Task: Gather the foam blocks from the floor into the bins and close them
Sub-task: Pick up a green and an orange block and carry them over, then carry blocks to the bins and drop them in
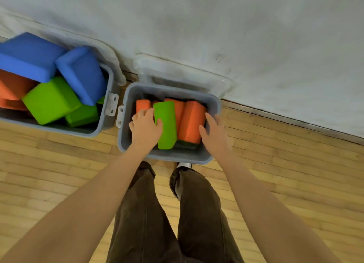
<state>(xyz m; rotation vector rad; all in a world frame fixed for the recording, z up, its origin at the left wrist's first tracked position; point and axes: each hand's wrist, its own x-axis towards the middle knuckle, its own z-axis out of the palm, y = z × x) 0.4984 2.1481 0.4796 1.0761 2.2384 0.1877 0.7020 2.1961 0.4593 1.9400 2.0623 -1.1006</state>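
Both hands are down inside the right-hand grey bin [213,105], which sits on the wooden floor [59,164] against the white wall [216,26], its clear lid [183,71] flipped open and leaning back at 12 o'clock. The left hand [144,125] grasps the green foam block [165,124], thumb hooked over its left face and fingers curled at its top edge; the block stands on end, tilted a touch, in the middle of the bin. At 9 o'clock of that green block a small orange block [142,105] peeks out just above the left knuckles. At 3 o'clock, touching the green one, stand two more orange blocks [192,122], packed side by side. The right hand [213,131] lies flat along the outer orange block, fingers straight and released, pressing its right face, wedged between block and bin wall.

Over at 9 o'clock, just beside this bin with the hinges nearly meeting, the second grey bin [109,97] is heaped: two blue blocks [82,73] on top, green blocks [49,101] below them, orange ones [11,85] at the far left edge. Its lid stands open too.

At 6 o'clock, brown trousers [197,213] and a shoe tip [184,165] touch the near wall of the bin.
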